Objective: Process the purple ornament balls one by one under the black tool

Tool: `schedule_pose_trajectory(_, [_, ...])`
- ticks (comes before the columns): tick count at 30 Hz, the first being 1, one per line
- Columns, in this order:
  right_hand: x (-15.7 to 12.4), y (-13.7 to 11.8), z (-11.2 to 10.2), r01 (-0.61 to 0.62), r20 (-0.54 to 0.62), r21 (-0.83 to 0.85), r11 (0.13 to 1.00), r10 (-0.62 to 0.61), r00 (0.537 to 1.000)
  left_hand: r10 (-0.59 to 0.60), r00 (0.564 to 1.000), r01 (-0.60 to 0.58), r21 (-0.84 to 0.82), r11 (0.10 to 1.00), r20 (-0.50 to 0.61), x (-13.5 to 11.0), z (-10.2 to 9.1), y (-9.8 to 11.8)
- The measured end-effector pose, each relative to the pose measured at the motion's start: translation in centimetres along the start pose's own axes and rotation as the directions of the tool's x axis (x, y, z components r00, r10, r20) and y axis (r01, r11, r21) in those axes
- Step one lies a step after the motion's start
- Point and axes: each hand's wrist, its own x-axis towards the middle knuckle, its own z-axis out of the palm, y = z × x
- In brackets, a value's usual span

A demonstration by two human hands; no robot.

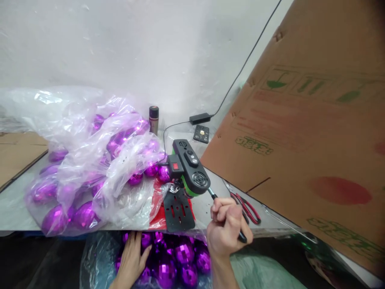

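Note:
My right hand (228, 228) is wrapped round a black-handled tool with a metal shaft (212, 193). Its shaft runs up to the near end of a black and green device (192, 166) with round vents and a red switch; whether the two touch I cannot tell. Below the device sits a black slotted plate (179, 212). My left hand (134, 259) lies with fingers stretched over shiny purple faceted balls (166, 273), which fill a clear plastic bag (93, 257) below the table's front edge.
More purple balls (55, 218) lie under crumpled clear plastic (120, 168) on the table's left. Red-handled pliers (248, 208) rest right of my right hand. A large cardboard box (300, 132) leans along the right. Behind are a dark bottle (153, 120), a power adapter (200, 118) and a black pad (201, 134).

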Motion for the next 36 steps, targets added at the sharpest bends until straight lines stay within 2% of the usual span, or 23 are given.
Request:
schedule_pose_trajectory(3, [0.1, 0.1, 0.0, 0.017, -0.013, 0.009, 1.0, -0.016, 1.0, 0.035, 0.986, -0.054, 0.107, 0.993, 0.164, 1.9, -0.8, -0.1])
schedule_pose_trajectory(6, [0.2, 0.2, -0.2, 0.028, -0.01, 0.009, 1.0, -0.028, 1.0, 0.009, 0.958, -0.05, 0.135, 0.99, 0.288, 2.7, -3.0, 1.4])
schedule_pose_trajectory(9, [0.1, 0.2, -0.3, 0.001, -0.002, 0.009, 1.0, -0.001, 1.0, 0.038, 0.93, -0.056, 0.039, 0.998, 0.366, 3.2, -7.2, 4.5])
schedule_pose_trajectory(11, [0.0, 0.3, -0.4, -0.031, -0.011, 0.004, 1.0, 0.031, 0.999, 0.174, 0.892, -0.13, -0.133, 0.983, 0.416, 4.7, -10.6, 6.8])
schedule_pose_trajectory(12, [-0.1, 0.3, -0.4, -0.036, -0.018, 0.003, 0.999, 0.036, 0.999, 0.244, 0.899, -0.173, -0.217, 0.961, 0.364, 6.0, -12.3, 7.7])
schedule_pose_trajectory(13, [-0.1, 0.3, -0.3, -0.028, -0.026, 0.007, 1.0, 0.028, 0.999, 0.267, 0.937, -0.212, -0.242, 0.947, 0.225, 7.7, -13.7, 8.3])
schedule_pose_trajectory(14, [-0.2, 0.3, -0.3, -0.016, -0.028, 0.011, 1.0, 0.016, 0.999, 0.257, 0.964, -0.237, -0.215, 0.947, 0.07, 9.7, -14.9, 8.7])
schedule_pose_trajectory(15, [-0.1, 0.3, -0.3, -0.005, -0.026, 0.016, 1.0, 0.006, 1.0, 0.235, 0.971, -0.237, -0.173, 0.956, -0.037, 12.0, -15.7, 8.8])
schedule_pose_trajectory(16, [-0.1, 0.3, -0.3, 0.006, -0.022, 0.021, 1.0, -0.005, 1.0, 0.169, 0.981, -0.181, -0.136, 0.974, -0.094, 14.2, -16.2, 8.8])
schedule_pose_trajectory(17, [-0.1, 0.3, -0.2, 0.01, -0.015, 0.026, 1.0, -0.01, 1.0, 0.095, 0.99, -0.108, -0.122, 0.987, -0.105, 16.4, -16.3, 8.6])
schedule_pose_trajectory(19, [0.0, 0.2, -0.2, 0.005, 0.001, 0.031, 1.0, -0.005, 1.0, 0.048, 0.996, -0.056, -0.128, 0.99, -0.069, 20.1, -15.8, 8.2])
schedule_pose_trajectory(21, [0.1, 0.1, -0.3, -0.003, 0.017, 0.031, 1.0, 0.002, 1.0, 0.03, 0.999, -0.035, -0.151, 0.988, -0.038, 22.4, -15.1, 8.0])
schedule_pose_trajectory(23, [0.1, 0.0, -0.5, -0.007, 0.033, 0.028, 1.0, 0.006, 0.999, 0.011, 1.0, -0.015, -0.178, 0.984, -0.026, 23.0, -14.7, 8.3])
schedule_pose_trajectory(26, [0.0, 0.1, -0.6, -0.01, 0.045, 0.028, 1.0, 0.008, 0.999, -0.038, 0.999, 0.031, -0.255, 0.967, -0.021, 21.6, -15.0, 9.2])
schedule_pose_trajectory(27, [0.0, 0.1, -0.5, -0.01, 0.044, 0.03, 0.999, 0.008, 0.999, -0.087, 0.996, 0.078, -0.356, 0.931, -0.009, 20.7, -15.2, 9.7])
schedule_pose_trajectory(28, [0.0, 0.1, -0.5, -0.012, 0.035, 0.033, 0.999, 0.011, 0.999, -0.149, 0.988, 0.144, -0.495, 0.857, 0.029, 19.7, -15.3, 10.1])
schedule_pose_trajectory(29, [0.0, 0.0, -0.3, -0.012, 0.023, 0.036, 0.999, 0.011, 1.0, -0.209, 0.972, 0.227, -0.643, 0.732, 0.105, 18.6, -15.3, 10.5])
schedule_pose_trajectory(31, [0.2, -0.2, 0.0, -0.013, 0.001, 0.038, 0.999, 0.013, 1.0, -0.246, 0.913, 0.399, -0.831, 0.387, 0.324, 16.6, -15.1, 11.2])
schedule_pose_trajectory(33, [0.7, -0.7, 0.3, -0.022, -0.004, 0.03, 0.999, 0.022, 1.0, -0.163, 0.855, 0.514, -0.848, 0.131, 0.493, 14.8, -14.4, 11.7])
schedule_pose_trajectory(35, [1.2, -1.3, 0.5, -0.042, 0.012, 0.009, 0.999, 0.042, 0.999, -0.081, 0.834, 0.548, -0.837, -0.001, 0.546, 13.4, -13.5, 12.0])
schedule_pose_trajectory(36, [1.5, -1.6, 0.6, -0.057, 0.022, -0.007, 0.998, 0.057, 0.998, -0.06, 0.834, 0.548, -0.836, -0.027, 0.549, 12.9, -12.9, 12.1])
